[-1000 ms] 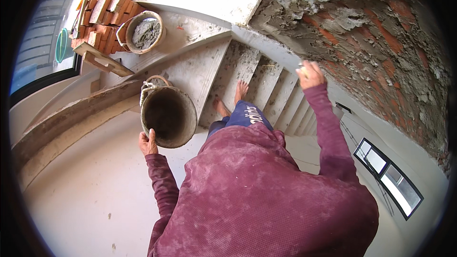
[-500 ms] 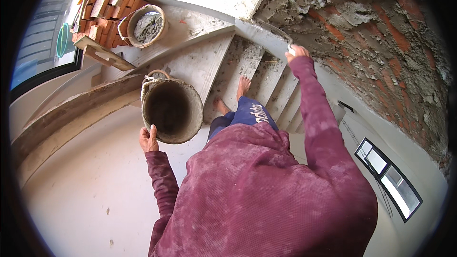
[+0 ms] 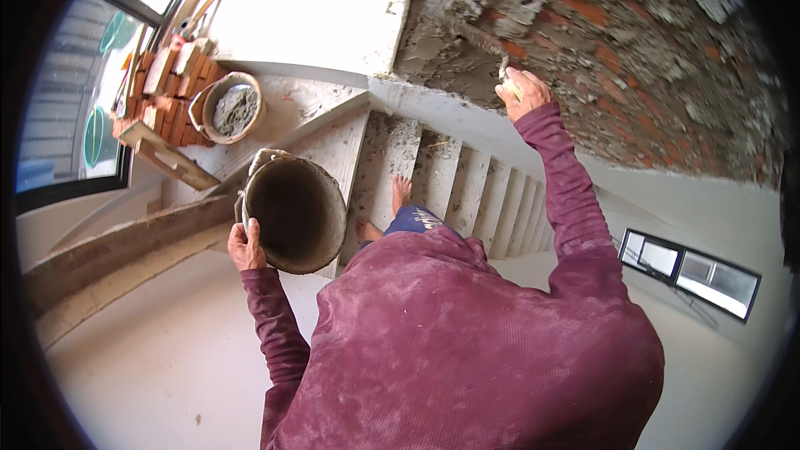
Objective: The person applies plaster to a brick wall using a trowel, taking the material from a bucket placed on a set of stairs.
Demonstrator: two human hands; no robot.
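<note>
brick wall meets right grip; bucket (left-held)

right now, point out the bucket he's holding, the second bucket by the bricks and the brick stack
held bucket [image 3: 296, 215], head view, dark inside wall
second bucket [image 3: 236, 108], head view, grey mortar inside it
brick stack [image 3: 167, 83], head view, top of the red bricks

Your sleeves and top are maroon, dusted with pale grey specks, and your shorts are dark blue with white marks. The bucket you hold is dark brown inside with a grey-crusted rim, while the wall shows red-orange brick mottled with grey mortar. The steps are pale grey, the stacked bricks orange-red, and the second bucket holds grey mix.
</note>
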